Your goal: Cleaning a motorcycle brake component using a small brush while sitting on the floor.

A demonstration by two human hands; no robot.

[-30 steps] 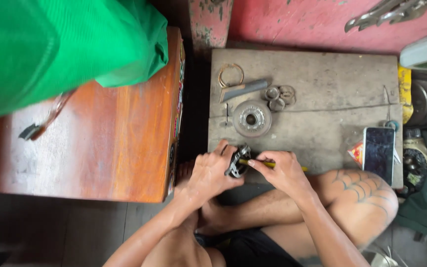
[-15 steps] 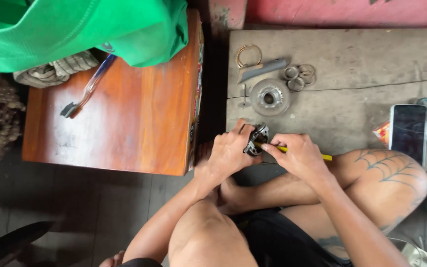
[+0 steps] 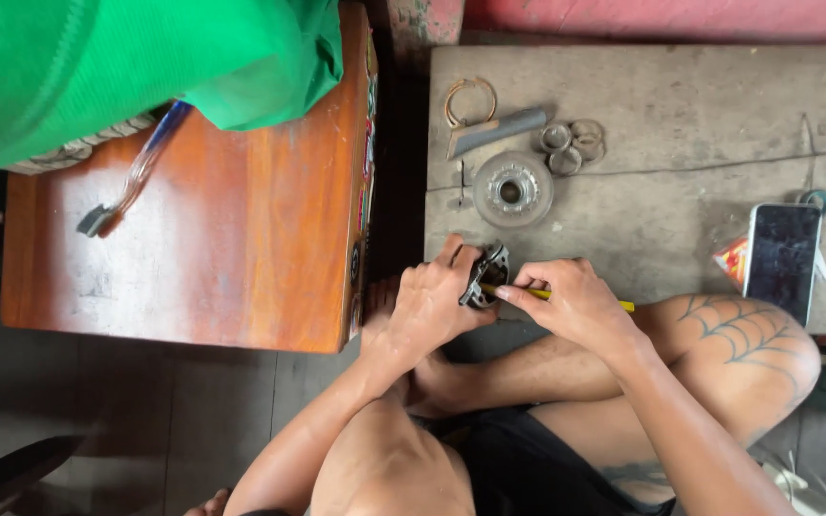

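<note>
My left hand (image 3: 429, 306) grips a small dark metal part (image 3: 486, 275) at the near edge of a grey worn board (image 3: 681, 124). My right hand (image 3: 576, 304) holds a thin yellow-handled tool (image 3: 614, 304) with its tip poking into that metal part. Both hands sit above my crossed legs. Further back on the board lie a round metal hub (image 3: 512, 188), several small rings (image 3: 574, 143), a wire ring (image 3: 470, 96) and a flat grey metal strip (image 3: 499, 130).
A phone (image 3: 782, 258) lies face up at the board's right edge beside a small red packet (image 3: 730, 260). Left of the board stands an orange wooden table (image 3: 231, 220) with a brush-like tool (image 3: 121, 196) on it. Green cloth (image 3: 97, 57) covers its far side.
The view has shifted, so the board and table sit slightly lower and further right in frame. My hands keep the same hold on the metal part and the yellow tool.
</note>
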